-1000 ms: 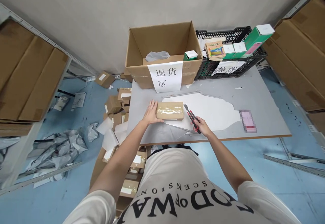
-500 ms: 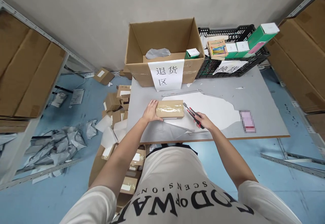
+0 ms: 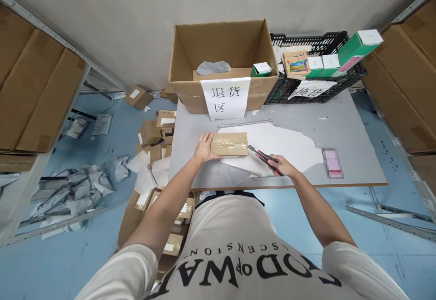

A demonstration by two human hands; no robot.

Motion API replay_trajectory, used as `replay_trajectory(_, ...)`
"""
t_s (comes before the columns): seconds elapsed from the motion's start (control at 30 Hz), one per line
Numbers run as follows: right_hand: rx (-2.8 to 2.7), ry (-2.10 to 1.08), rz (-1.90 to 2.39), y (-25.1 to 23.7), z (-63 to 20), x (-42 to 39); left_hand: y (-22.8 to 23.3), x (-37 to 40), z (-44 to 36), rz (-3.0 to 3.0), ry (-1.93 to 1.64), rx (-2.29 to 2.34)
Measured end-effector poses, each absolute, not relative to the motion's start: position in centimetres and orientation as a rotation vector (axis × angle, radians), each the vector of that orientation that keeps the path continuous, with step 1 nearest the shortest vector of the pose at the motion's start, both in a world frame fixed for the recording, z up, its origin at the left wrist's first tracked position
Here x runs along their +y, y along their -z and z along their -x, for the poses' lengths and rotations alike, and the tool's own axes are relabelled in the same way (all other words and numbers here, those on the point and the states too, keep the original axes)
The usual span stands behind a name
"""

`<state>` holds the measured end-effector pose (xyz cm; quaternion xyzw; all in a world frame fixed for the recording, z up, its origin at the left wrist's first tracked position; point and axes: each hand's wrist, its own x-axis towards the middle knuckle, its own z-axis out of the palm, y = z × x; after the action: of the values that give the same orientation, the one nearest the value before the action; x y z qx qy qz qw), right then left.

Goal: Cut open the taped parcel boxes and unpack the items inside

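Cardboard box (image 3: 229, 144) sits clasped by left hand (image 3: 204, 147); right hand (image 3: 282, 165) wraps around utility knife (image 3: 264, 156).

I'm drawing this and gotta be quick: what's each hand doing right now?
Left hand: closed on the left end of the small taped box.
Right hand: closed around the black-and-red box cutter.

The parcel (image 3: 229, 140) is brown with yellowish tape (image 3: 235, 146), the knife (image 3: 262, 156) black and red. The table (image 3: 357, 132) is grey, the sheet (image 3: 289, 141) white, the crate (image 3: 279, 92) black, the floor (image 3: 289, 227) blue, the shirt (image 3: 235, 218) white, printed in black.
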<state>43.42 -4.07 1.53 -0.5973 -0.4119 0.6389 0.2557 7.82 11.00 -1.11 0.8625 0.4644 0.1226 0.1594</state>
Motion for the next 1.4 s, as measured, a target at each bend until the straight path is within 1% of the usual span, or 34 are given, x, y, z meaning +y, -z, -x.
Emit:
replay_trajectory(0.23,-1.135,-1.733,1.566,-1.1,-41.8,-3.2,0.9,11.2,-7.6,-2.489,-0.369,1.26)
replay_trajectory(0.4,-1.234,-1.834,1.578,-1.2,-42.2,-4.6,0.2,10.9,-7.9,-2.445,-0.366,1.299)
replay_trajectory(0.6,-1.203,-1.81,1.555,-1.1,-41.5,-5.5,0.6,10.9,-7.7,-2.436,-0.365,1.268)
replay_trajectory(0.83,-1.128,-1.797,1.67,-1.5,-45.1,-6.7,-0.1,10.6,-7.5,-2.387,-0.198,1.34)
replay_trajectory(0.93,-1.048,-1.666,1.737,-1.0,-46.9,-7.8,-0.5,10.4,-7.5,-2.38,-0.167,1.357)
replay_trajectory(1.0,-1.013,-1.52,1.807,-0.1,-47.4,-8.2,-0.6,10.4,-7.5,-2.383,-0.164,1.362)
replay_trajectory(1.23,-1.268,-0.802,2.301,5.3,-43.6,-6.7,-0.2,10.4,-7.5,-2.412,-0.193,1.355)
replay_trajectory(1.3,-1.263,-0.717,2.443,6.6,-42.0,-6.3,0.0,10.3,-7.5,-2.412,-0.2,1.356)
replay_trajectory(1.4,-1.218,-0.679,2.613,7.8,-40.1,-6.0,0.2,10.1,-7.4,-2.411,-0.209,1.367)
